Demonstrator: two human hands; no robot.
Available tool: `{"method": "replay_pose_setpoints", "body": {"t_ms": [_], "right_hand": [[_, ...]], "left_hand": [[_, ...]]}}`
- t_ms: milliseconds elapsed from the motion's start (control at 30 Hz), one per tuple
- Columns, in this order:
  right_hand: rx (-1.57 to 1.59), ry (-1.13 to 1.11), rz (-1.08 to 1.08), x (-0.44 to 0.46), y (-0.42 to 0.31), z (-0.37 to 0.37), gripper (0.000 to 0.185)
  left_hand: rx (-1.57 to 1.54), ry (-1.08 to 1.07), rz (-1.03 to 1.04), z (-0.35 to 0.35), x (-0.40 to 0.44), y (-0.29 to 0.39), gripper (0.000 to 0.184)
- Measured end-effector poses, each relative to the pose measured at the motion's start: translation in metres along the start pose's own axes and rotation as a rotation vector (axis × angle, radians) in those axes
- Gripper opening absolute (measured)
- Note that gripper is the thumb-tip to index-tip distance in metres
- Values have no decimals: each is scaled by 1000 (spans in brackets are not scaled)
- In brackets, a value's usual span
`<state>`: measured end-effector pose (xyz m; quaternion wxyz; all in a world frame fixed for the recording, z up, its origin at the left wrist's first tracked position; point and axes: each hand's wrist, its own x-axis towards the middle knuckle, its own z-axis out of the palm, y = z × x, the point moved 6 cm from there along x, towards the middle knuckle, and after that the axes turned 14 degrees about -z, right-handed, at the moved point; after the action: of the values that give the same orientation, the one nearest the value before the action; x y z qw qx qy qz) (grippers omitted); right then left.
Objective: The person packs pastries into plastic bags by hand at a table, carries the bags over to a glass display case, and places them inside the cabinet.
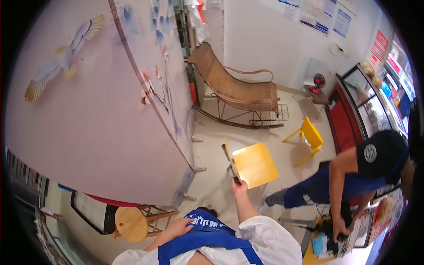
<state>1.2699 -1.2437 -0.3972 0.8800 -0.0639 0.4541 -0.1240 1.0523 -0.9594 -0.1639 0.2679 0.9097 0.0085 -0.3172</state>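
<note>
A: Right up close, nearest of all, came the blue apron [207, 236] and the white sleeves [271, 238]!

B: And what was the left hand [180, 225] up to?

A: It lay on the apron, fingers loosely extended, clutching nothing that I could see.

B: Over to the right hand [240, 186], then!

A: There was the grip! It had clasped the yellow-seated chair [255, 165] at its near side, by a dark part just beside the seat's corner. Whether the legs touched the floor [210, 161], I couldn't tell.

B: Where exactly was that chair?

A: Out in front of the wearer, between the painted screen [101, 110] and the small yellow chair [312, 134], with the wicker rocking chair [238, 90] beyond it.

B: Any company?

A: Yes, a person in a black cap [380, 154] bent forward on the right, both hands [342, 229] at dark items [327, 229] over a cluttered table [316, 258]; what they held was too unclear to call.

B: And down on the left?

A: A round-topped wooden stool [131, 224], near the foot of the screen!
</note>
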Motion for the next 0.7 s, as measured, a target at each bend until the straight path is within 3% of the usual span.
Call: {"method": "replay_pose_setpoints", "body": {"t_ms": [67, 133, 200, 267, 300, 433, 500, 567, 600, 633, 667, 700], "right_hand": [[16, 10, 6, 36, -3, 33, 34], [30, -44, -46, 68, -8, 66, 34], [60, -20, -24, 96, -9, 99, 35], [-73, 73, -103, 95, -21, 117, 31], [46, -5, -230, 102, -22, 137, 34], [-240, 139, -153, 82, -14, 170, 42], [-688, 149, 71, 67, 18, 213, 37], [-788, -108, 140, 75, 78, 312, 44], [-835, -469, 166, 108, 114, 377, 41], [-661, -715, 119, 70, 136, 478, 26], [-837, -965, -76, 41, 153, 571, 15], [-950, -1185, -250, 4, 164, 655, 17]], "left_hand": [[-69, 78, -98, -21, 12, -16, 38], [78, 132, -317, -50, 13, -27, 38], [88, 124, -336, -49, 40, -71, 39], [71, 99, -377, -43, 58, -77, 40], [24, 81, -435, -53, 69, -77, 40], [-21, 122, -564, -92, 110, -75, 38], [-75, 154, -633, -115, 131, -66, 35], [-115, 191, -662, -132, 145, -75, 34], [-139, 210, -679, -142, 152, -80, 34], [-152, 230, -708, -152, 158, -88, 34], [-171, 249, -748, -162, 162, -95, 33], [-188, 274, -794, -171, 167, -103, 33]]}}
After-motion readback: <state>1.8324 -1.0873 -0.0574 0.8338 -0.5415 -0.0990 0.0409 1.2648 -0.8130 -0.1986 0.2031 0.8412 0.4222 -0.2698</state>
